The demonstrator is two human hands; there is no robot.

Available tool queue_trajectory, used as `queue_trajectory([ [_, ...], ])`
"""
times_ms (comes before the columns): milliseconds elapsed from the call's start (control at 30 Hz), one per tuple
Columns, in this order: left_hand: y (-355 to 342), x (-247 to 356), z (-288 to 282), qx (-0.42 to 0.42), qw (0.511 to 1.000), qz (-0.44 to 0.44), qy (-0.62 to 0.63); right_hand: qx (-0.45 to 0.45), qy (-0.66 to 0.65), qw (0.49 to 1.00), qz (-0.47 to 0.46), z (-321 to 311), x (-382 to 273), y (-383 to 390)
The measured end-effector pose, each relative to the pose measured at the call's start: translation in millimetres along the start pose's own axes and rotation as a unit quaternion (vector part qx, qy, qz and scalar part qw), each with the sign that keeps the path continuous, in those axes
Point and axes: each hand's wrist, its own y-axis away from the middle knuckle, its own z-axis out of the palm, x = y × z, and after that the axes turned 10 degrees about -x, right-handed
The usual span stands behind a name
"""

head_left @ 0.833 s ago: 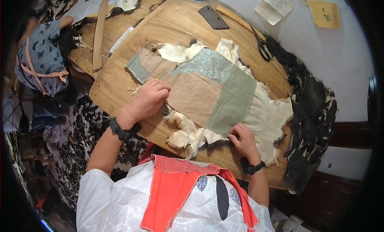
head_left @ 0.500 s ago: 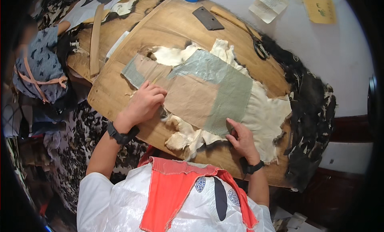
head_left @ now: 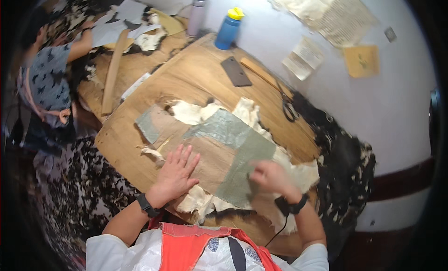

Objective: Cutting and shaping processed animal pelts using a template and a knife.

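A flat pattern piece (head_left: 212, 161), patched together from brown and grey-green sheets with shiny tape, lies over a cream-coloured fur hide (head_left: 302, 174). The hide's ragged edges stick out around it. My left hand (head_left: 176, 175) rests flat and open on the pattern's near left edge, fingers spread. Over the grey-green right part is my right hand (head_left: 271, 178), smeared by motion with its fingers bent. Whether it touches the sheet or holds anything does not show. A dark cord (head_left: 279, 232) hangs by my right wrist.
Scissors (head_left: 289, 107), a dark flat block (head_left: 235, 71) and a wooden strip (head_left: 258, 71) lie along the board's (head_left: 126, 135) far side. A blue bottle (head_left: 227, 32) stands behind. Dark fur (head_left: 347, 163) borders the right. A co-worker (head_left: 49, 79) is at the left beside a long slat (head_left: 115, 71).
The view has tilted up, showing more wall and both bottles. My left hand has gone from bent fingers to lying flat on the pattern. My right hand has lifted and moved farther onto the grey-green part.
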Motion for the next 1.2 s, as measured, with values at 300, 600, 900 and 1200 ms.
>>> queue_trajectory([
  [300, -17.2, 6.0, 17.1, 0.038, 0.993, 0.027, 0.109, 0.162, 0.123, 0.978, 0.056, -110.1, 127.3, -278.6],
  [600, -4.3, -1.9, 23.8, 0.074, 0.988, 0.012, 0.135, 0.210, 0.053, 0.972, 0.091, -103.4, 122.9, -352.2],
  [900, -18.0, 4.4, 25.8, 0.086, 0.987, 0.049, 0.128, 0.269, -0.100, 0.958, 0.019, -154.4, 194.0, -310.6],
  [1200, -2.9, 4.4, 10.2, 0.071, 0.982, -0.006, 0.177, 0.051, -0.541, 0.839, -0.011, 0.1, 38.3, -93.5],
])
